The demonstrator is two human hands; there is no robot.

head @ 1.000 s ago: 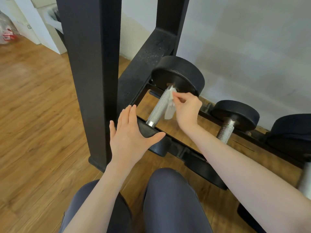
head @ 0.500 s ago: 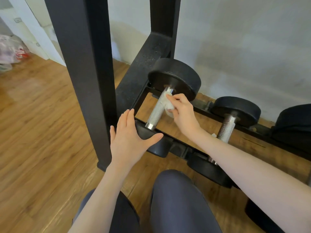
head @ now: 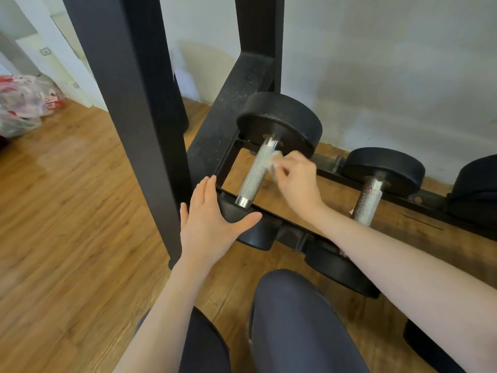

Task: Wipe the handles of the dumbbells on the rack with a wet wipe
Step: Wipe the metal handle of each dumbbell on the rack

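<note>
Knurled steel, bright and rough, makes up the handle (head: 255, 172) of the nearest dumbbell (head: 279, 122), which lies across the lowest rails of the black rack (head: 129, 103), just above the wooden floor (head: 67, 211). The right hand (head: 297, 181) pinches a small white wipe (head: 274, 160) against the far end of that handle, close to the rear weight. The left hand (head: 208, 224) lies flat with straight fingers on the near weight (head: 236, 214), gripping nothing, thumb spread wide. The wipe is likely thin, limp and damp; it should bunch or snag on the knurling, so wrapping it around the bar and holding it between fingers and thumb seems the better hold. The dumbbell looks heavy and stiff, and the rubbery ends should keep it from rolling much; steadying it by the near weight seems sound. Count: two handles plainly visible, the second handle (head: 367, 203) well to the right, partly behind the forearm. A third black weight (head: 474, 184) shows at the right edge, its handle out of sight. One wipe, two hands. A plastic bag (head: 24, 103) sits far left.
</note>
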